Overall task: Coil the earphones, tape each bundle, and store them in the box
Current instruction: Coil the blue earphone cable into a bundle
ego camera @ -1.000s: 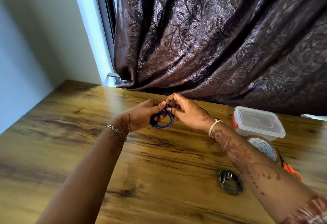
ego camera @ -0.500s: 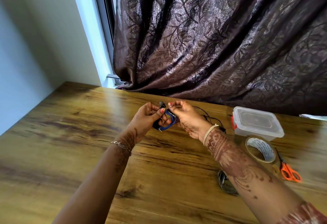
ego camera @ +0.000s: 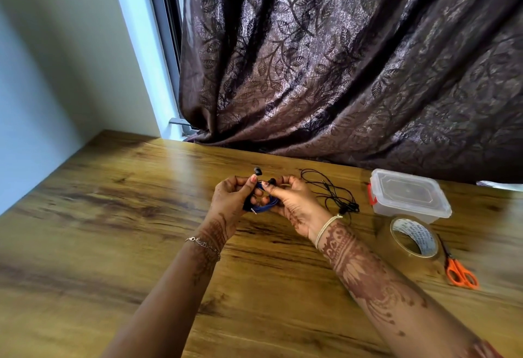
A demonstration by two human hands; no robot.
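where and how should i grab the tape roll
Pinch the tape roll by its near wall, from above, fingers inside the open core, thumb outside: it lies flat, hole up, with the clear box close behind and the orange scissors at its right.

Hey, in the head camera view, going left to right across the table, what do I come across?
left hand → blue earphones → right hand → loose black earphones → lidded plastic box → orange scissors
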